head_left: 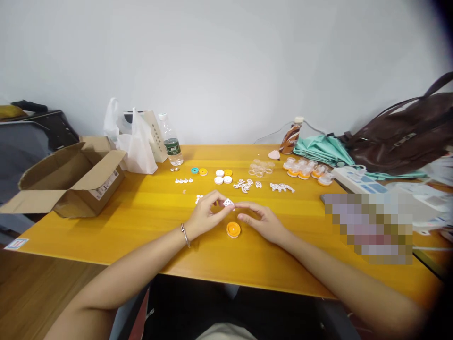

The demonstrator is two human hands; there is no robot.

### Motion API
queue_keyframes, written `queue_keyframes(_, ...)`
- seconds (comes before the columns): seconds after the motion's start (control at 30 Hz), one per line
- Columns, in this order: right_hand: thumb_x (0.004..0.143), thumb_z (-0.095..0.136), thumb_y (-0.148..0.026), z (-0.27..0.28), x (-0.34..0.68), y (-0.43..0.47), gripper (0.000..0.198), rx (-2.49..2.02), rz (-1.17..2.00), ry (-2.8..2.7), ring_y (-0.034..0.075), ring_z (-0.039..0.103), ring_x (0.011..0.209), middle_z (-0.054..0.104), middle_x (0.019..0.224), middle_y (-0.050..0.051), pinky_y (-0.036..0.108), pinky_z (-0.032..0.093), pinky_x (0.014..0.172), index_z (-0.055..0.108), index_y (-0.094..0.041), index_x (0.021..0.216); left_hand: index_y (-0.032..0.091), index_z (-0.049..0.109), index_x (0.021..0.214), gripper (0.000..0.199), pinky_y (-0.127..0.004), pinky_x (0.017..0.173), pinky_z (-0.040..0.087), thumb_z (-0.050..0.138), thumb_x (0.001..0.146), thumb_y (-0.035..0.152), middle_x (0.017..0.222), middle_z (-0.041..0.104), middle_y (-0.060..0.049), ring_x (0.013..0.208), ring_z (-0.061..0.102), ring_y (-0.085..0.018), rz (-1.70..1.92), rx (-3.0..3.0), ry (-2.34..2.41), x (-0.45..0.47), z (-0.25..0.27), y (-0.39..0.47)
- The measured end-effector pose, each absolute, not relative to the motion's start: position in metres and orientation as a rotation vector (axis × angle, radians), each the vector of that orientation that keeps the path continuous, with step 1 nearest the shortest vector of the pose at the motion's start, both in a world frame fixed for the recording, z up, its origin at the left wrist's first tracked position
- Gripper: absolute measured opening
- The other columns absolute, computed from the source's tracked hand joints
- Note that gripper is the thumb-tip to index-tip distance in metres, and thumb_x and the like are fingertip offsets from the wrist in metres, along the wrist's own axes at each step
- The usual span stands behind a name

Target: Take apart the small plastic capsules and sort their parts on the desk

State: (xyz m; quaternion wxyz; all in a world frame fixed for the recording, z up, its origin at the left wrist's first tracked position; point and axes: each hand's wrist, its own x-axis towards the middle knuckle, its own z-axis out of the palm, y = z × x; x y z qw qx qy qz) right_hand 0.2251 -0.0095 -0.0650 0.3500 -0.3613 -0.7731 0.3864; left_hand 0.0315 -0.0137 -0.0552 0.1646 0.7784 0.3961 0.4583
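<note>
Between the thumb and fingers of my left hand is a small white openwork plastic piece. My right hand is beside it, thumb and forefinger apart, with the forefinger tip at or very near the piece's edge. Below the hands, an orange round plastic cup lies on the table. More white openwork pieces lie loose beyond my hands, and a joined row of them is to their right. Small white discs show partly behind my left hand.
Farther back are white and yellow round caps, small white pegs, clear rings and orange-based clear domes. A cardboard box and water bottle stand left. At right are a phone-like blurred object and brown bag.
</note>
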Motion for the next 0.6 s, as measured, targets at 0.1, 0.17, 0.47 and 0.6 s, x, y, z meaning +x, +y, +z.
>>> queue_keyframes(0.1,0.078,0.056,-0.039,-0.061,0.221,-0.010,0.027,-0.933,0.989,-1.928,0.020,0.060,0.097,0.066,0.104,0.003,0.040,0.042,0.093,0.065,-0.024,0.097,0.016,0.055,0.074,0.017,-0.024,0.064,0.039,0.055,0.079,0.033,0.070,0.054,0.000,0.066,0.047,-0.011,1.301,2.195,1.119,0.033,-0.055,-0.013)
queue_keyframes(0.17,0.076,0.057,-0.038,-0.060,0.218,-0.010,0.024,-0.940,1.003,-1.895,0.020,0.061,0.093,0.068,0.099,0.003,0.039,0.044,0.090,0.066,-0.023,0.092,0.016,0.054,0.072,0.018,-0.023,0.064,0.039,0.056,0.078,0.033,0.068,0.053,0.001,0.065,0.047,-0.010,1.310,2.182,1.109,0.034,-0.054,-0.014)
queue_keyframes(0.47,0.075,0.058,-0.040,-0.053,0.204,-0.005,0.025,-0.861,1.230,-1.792,0.019,0.062,0.092,0.068,0.095,0.002,0.037,0.045,0.089,0.066,-0.021,0.090,0.016,0.056,0.078,0.018,-0.023,0.064,0.040,0.060,0.076,0.034,0.070,0.053,0.000,0.065,0.047,-0.010,1.337,2.019,1.052,0.034,-0.050,-0.015)
queue_keyframes(0.6,0.073,0.061,-0.040,-0.049,0.200,-0.001,0.024,-0.832,1.236,-1.757,0.019,0.061,0.093,0.068,0.098,0.002,0.038,0.044,0.090,0.067,-0.022,0.089,0.017,0.061,0.089,0.021,-0.025,0.069,0.042,0.061,0.076,0.034,0.079,0.055,-0.002,0.072,0.050,-0.012,1.353,1.979,0.994,0.031,-0.047,-0.012)
